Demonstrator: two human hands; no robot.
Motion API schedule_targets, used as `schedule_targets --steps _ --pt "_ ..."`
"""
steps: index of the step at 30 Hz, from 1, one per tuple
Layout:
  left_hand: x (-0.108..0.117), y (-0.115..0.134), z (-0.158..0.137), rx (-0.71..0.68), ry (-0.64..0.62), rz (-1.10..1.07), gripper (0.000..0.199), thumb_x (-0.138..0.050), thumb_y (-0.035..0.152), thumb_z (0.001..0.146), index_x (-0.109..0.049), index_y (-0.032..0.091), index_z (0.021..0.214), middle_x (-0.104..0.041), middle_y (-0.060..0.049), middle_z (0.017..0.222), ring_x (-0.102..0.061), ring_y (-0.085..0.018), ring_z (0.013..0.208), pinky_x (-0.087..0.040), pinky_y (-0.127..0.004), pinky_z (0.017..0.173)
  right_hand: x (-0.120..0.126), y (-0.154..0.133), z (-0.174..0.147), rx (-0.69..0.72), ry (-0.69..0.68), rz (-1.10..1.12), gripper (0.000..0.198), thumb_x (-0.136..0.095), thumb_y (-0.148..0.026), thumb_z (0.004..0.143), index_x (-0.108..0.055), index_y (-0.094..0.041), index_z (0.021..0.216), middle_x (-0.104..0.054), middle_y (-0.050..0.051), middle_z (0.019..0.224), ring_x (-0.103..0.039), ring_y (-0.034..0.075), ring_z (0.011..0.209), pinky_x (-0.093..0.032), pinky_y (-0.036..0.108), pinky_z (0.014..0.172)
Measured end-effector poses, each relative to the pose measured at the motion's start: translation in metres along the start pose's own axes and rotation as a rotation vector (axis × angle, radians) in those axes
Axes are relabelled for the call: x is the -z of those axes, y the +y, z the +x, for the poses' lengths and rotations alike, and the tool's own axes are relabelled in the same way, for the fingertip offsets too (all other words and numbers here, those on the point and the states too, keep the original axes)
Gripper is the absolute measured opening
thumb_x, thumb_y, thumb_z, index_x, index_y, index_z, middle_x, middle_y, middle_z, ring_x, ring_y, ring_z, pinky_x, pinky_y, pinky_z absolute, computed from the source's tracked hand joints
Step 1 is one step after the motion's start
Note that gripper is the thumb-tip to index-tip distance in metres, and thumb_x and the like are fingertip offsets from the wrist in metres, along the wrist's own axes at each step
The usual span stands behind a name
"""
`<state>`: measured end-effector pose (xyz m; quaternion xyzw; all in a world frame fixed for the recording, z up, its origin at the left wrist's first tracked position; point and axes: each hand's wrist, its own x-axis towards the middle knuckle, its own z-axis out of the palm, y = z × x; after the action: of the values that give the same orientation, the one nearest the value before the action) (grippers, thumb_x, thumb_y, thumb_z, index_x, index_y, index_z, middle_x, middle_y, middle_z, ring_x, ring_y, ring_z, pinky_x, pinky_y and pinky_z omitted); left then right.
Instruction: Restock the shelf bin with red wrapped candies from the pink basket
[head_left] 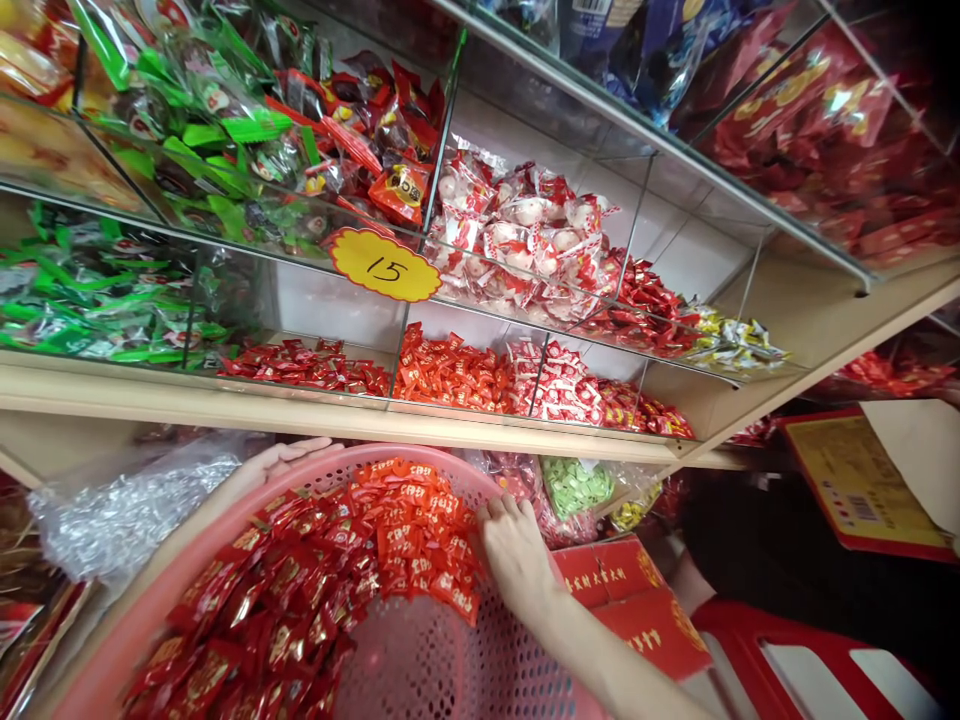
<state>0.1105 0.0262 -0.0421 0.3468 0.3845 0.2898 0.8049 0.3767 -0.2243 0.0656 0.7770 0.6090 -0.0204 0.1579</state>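
The right hand [517, 550] has its fingers curled over the near right rim of the basket [517, 655], grasping it; the left hand [289, 457] lies along the outside of the far left rim, fingers stretched straight and not curled round it, its thumb hidden; whether it bears any weight I cannot tell.

The basket is between the two arms, just below the shelf [247, 396], and holds red sweets [277, 600] down its left side and orange sweets [420, 520] at its far end; its holed floor shows towards the near right, so I would judge it part filled; what is done beyond that, or left, cannot be told from here.

Its mouth faces up towards the wearer; the rim looks round and runs out of view below, so no long axis can be made out.

Further out, sweets fill much of the shelf's bins, with a tag [386, 265] reading 15; a clear bag [142, 500] lies left of the basket, a red box [626, 600] right of it.
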Motion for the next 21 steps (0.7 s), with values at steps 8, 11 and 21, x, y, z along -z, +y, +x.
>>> schedule_targets --steps 8,11,21 --pt "-0.004 0.003 -0.004 -0.003 -0.002 -0.001 0.067 -0.082 0.041 0.071 -0.072 0.017 0.132 -0.071 -0.015 0.159 -0.056 -0.040 0.160 -0.050 -0.055 0.130 -0.011 -0.001 0.011 0.043 0.073 -0.041 0.031 -0.056 -0.003 0.108 -0.079 -0.015 0.124 -0.083 0.017 0.117 -0.075 0.030 0.116 -0.053 0.041 0.098" --pt "-0.003 0.003 -0.004 -0.011 -0.017 0.000 0.060 -0.081 0.041 0.074 -0.074 0.018 0.129 -0.072 -0.013 0.158 -0.054 -0.039 0.162 -0.047 -0.052 0.133 -0.016 0.001 0.011 0.072 0.109 -0.040 0.025 -0.062 -0.005 0.106 -0.079 -0.015 0.122 -0.084 0.017 0.116 -0.075 0.029 0.113 -0.053 0.040 0.096" --pt "0.006 -0.001 0.012 0.008 -0.016 0.063 0.065 -0.079 0.048 0.067 -0.074 0.022 0.127 -0.066 -0.011 0.166 -0.047 -0.040 0.166 -0.050 -0.049 0.130 0.079 0.036 0.054 -0.078 0.369 0.180 0.028 -0.056 -0.033 0.118 -0.078 -0.015 0.114 -0.084 0.016 0.110 -0.078 0.029 0.108 -0.051 0.036 0.092"
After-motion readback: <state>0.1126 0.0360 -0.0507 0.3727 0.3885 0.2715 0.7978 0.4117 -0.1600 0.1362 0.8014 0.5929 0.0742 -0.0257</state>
